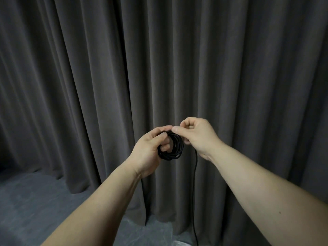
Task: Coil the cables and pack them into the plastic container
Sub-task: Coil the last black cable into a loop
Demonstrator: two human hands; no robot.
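Cable (171,148): one black cable, most of it wound into a single small coil of several loops, held in mid-air in front of a grey pleated curtain (88,68). Two bare hands are raised side by side, close together, meeting at the top of the coil. Left hand (150,150): fingers curled through and round the left side of the coil, thumb lying along its upper edge, so the coil is gripped firmly. Right hand (197,135): fingers curled inward, thumb and forefinger pinching the cable at the top right of the coil, just beside the left thumb. The coil stands roughly upright, its open face turned toward the camera and slightly to the right. One loose strand leaves the coil below the right hand and hangs nearly straight down, its long axis vertical, running to the bottom edge of the view; its end is out of sight. Grey floor (35,201) lies below the curtain, at lower left.
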